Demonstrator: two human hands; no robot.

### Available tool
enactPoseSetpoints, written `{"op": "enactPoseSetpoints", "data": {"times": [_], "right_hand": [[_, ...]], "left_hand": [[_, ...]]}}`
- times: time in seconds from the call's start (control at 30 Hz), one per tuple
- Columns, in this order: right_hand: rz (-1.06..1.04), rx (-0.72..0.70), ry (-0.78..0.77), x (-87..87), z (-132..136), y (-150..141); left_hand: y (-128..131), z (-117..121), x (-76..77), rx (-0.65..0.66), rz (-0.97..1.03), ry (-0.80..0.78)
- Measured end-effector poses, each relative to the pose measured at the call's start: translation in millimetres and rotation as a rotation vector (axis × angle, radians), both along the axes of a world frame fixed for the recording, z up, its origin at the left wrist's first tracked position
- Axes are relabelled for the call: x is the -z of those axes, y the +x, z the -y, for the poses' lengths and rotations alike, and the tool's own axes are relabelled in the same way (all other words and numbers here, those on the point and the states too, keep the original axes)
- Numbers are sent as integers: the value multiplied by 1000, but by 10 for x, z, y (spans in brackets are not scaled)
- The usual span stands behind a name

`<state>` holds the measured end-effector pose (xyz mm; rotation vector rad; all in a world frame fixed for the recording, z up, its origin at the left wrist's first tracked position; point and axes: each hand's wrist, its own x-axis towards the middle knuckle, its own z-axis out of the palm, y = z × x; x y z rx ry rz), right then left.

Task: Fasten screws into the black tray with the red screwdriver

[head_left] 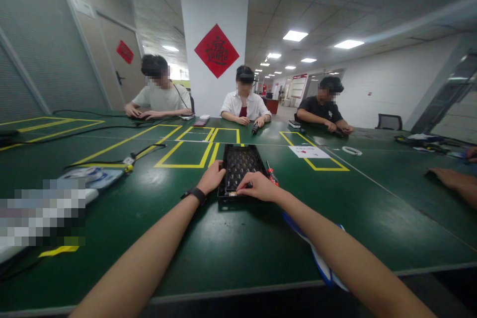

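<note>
A black open plastic tray lies on the green table in front of me, its inside patterned with rows of dark and shiny spots. My left hand grips the tray's left wall, with the fingers partly hidden behind it. Over the tray's near right corner, my right hand has its fingertips pinched together inside; what they hold, if anything, is too small to make out. A small pale piece sits by those fingertips. Just right of the tray lies a red-handled screwdriver.
Blue-and-white items lie under my right forearm. A partly blurred white object with cables is at left. Yellow tape marks, a paper sheet and a white ring are on the table. Several people sit around it.
</note>
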<state>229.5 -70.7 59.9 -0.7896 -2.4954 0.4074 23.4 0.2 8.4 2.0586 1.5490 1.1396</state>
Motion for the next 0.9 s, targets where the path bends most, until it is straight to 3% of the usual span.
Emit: {"op": "enactPoseSetpoints", "data": {"times": [0.9], "right_hand": [[-57,-11,28,5,10,-7]], "left_hand": [[16,27,-25,-14,62,5]]}}
